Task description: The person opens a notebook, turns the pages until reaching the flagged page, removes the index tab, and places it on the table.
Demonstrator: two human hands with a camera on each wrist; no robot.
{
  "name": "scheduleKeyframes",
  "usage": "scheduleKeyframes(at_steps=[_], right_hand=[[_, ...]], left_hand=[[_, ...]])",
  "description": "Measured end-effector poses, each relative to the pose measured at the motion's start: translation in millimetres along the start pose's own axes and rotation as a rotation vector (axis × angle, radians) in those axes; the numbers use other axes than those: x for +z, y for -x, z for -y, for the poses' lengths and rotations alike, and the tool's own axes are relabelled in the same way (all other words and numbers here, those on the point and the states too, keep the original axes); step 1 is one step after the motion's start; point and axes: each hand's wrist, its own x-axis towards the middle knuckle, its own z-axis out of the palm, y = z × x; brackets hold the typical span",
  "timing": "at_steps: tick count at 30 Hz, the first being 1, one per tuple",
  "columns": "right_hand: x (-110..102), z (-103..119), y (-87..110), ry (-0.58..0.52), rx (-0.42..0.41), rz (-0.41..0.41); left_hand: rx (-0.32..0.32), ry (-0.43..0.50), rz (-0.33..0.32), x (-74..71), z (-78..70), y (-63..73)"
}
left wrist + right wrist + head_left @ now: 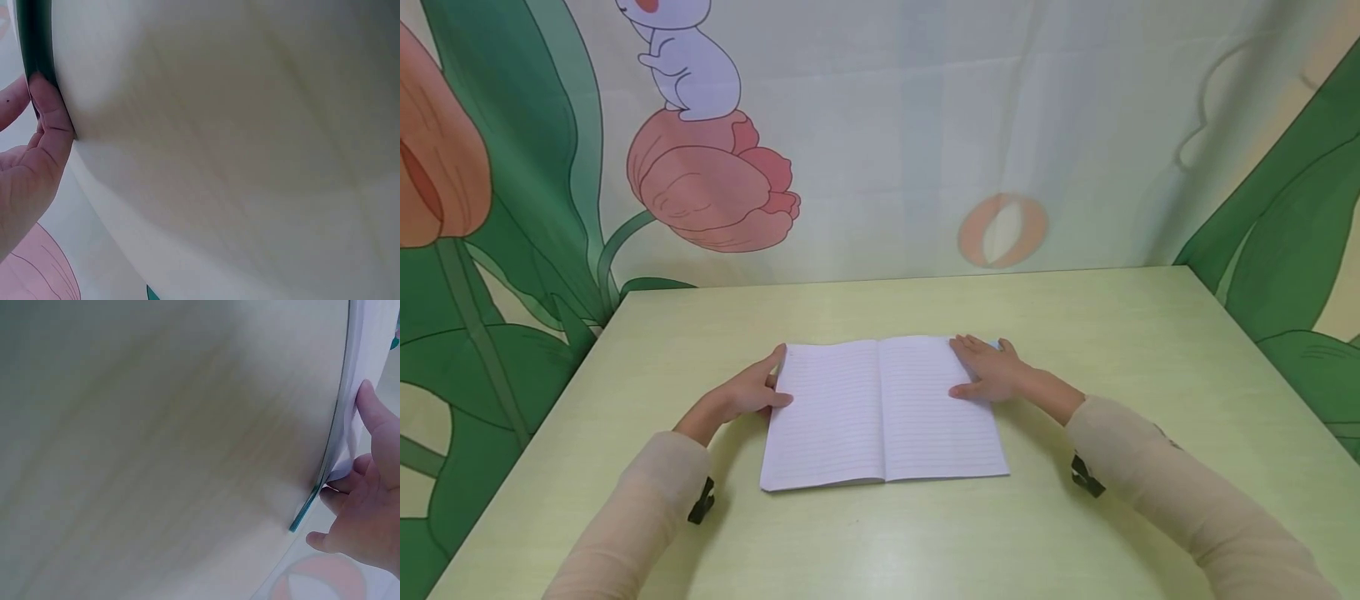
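An open notebook (827, 417) with white ruled pages lies on the table, its centre fold running towards the person. At its left edge the left hand (748, 390) grips it, thumb on the page and fingers beneath. In the left wrist view, a finger of the left hand (34, 156) lies against the dark green cover (34, 37). Over the upper right of the notebook rests the right hand (992, 371), fingers extended and thumb on the page. The right wrist view has the right hand (369, 487) at the page edge, where the paper (347, 450) bends near the fingertips.
The pale yellow-green table (880, 542) extends around the notebook. Behind it hangs a curtain (880, 167) printed with a rabbit, flowers and leaves. Both forearms wear light sleeves (640, 508), and a black strap piece (1086, 477) hangs below the right one.
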Motion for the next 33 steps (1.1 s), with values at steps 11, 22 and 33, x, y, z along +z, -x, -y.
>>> scheduleKeyframes(at_steps=[11,22,33], right_hand=[[-1.7,11.9,7.1,-0.306,-0.08,-0.033],[-2.5,48.2,4.6,-0.822,-0.019,-0.015],[-0.8,88.9,-9.9,-1.075,0.031,-0.052]], left_hand=[[-0.009,0.008,-0.003,-1.1,1.6,-0.1],[0.006,0.008,-0.001,-0.6,4.2,-3.0],[-0.013,0.007,-0.004,-0.1,4.7,-3.2]])
